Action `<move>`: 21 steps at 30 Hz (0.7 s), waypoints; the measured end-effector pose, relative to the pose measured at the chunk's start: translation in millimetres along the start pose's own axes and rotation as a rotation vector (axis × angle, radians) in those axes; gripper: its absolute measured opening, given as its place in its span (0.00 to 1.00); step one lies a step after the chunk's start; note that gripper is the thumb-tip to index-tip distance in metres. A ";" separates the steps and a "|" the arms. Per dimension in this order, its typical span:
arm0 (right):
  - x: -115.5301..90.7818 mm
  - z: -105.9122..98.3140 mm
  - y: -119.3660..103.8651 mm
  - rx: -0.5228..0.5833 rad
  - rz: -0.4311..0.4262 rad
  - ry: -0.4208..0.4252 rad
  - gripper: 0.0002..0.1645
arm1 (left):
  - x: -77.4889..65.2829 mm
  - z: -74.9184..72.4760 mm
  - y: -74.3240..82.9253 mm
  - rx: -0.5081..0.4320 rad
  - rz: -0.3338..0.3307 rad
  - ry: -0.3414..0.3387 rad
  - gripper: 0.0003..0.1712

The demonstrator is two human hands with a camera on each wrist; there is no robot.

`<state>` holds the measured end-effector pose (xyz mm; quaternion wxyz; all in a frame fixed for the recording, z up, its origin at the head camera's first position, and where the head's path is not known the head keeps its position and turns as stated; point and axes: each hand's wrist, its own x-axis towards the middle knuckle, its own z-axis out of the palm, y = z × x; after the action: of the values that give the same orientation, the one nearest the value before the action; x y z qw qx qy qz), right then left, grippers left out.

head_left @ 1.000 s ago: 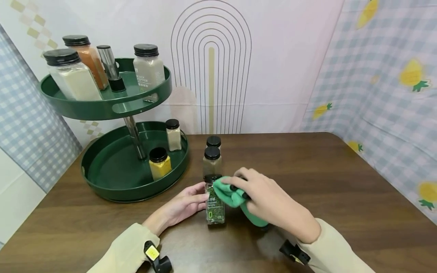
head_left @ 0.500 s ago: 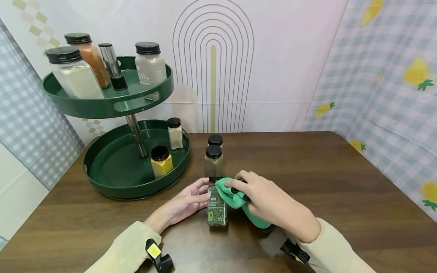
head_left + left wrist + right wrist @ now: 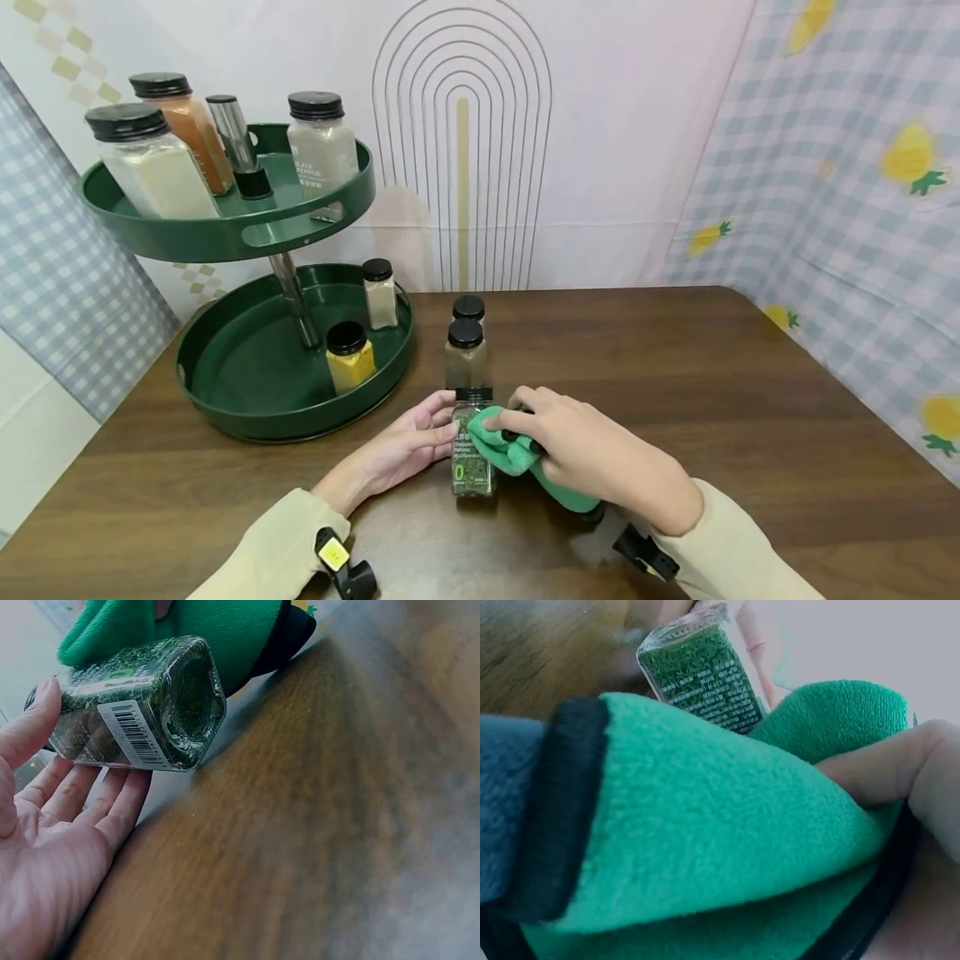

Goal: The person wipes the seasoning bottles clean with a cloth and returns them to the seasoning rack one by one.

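At the far left we see a blue-and-white checked cloth (image 3: 45,258), and beside it a two-tier green stand; its upper tray (image 3: 187,239) bears, in turn, a cream jar (image 3: 165,179), an orange jar (image 3: 197,137), a slim silver container (image 3: 236,137) and a large black-lidded jar (image 3: 324,158) printed "BLACK PEPPER". Beneath, joined by a metal post (image 3: 295,300), we find the lower tray (image 3: 240,367), holding a small yellow jar (image 3: 350,367) near its front edge and a small pale jar (image 3: 381,302) farther back. Just right of the stand, the left hand (image 3: 408,446) grips the herb jar (image 3: 463,467), thumb on one side and fingers on the other; we see the jar's base and a barcode label (image 3: 135,733) in the left wrist view, so it is not standing flat on the brown table (image 3: 637,350). Directly behind it we notice a grey-brown jar (image 3: 466,360) and, partly hidden, another black-lidded jar (image 3: 468,307). The right hand (image 3: 573,437) grasps a bunched green cloth (image 3: 517,462) with a dark edge, which we see touching the herb jar's right side. At the far right we see a pale checked hanging (image 3: 825,200) with yellow fruit prints
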<state>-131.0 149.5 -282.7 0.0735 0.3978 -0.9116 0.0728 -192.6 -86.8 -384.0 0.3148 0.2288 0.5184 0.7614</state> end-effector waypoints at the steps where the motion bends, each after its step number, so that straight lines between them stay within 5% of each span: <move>1: -0.3 -0.1 -0.5 0.008 -0.009 -0.014 0.37 | -0.2 -0.2 0.4 0.001 -0.003 0.002 0.21; 14: -2.5 -3.5 -7.3 0.196 -0.073 -0.343 0.38 | -1.1 -0.8 0.9 -0.044 -0.014 -0.024 0.23; 18: -5.9 -10.5 -4.8 0.185 -0.074 -0.284 0.37 | -1.8 -1.2 -0.3 -0.066 0.020 -0.060 0.16; 21: -6.9 -16.4 -0.7 0.132 -0.055 -0.122 0.38 | -2.2 -1.6 0.4 -0.074 0.036 -0.073 0.14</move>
<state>-124.6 157.1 -267.9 -0.0067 0.4302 -0.8965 0.1062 -192.2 -89.5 -384.2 0.3281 0.2540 0.4739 0.7767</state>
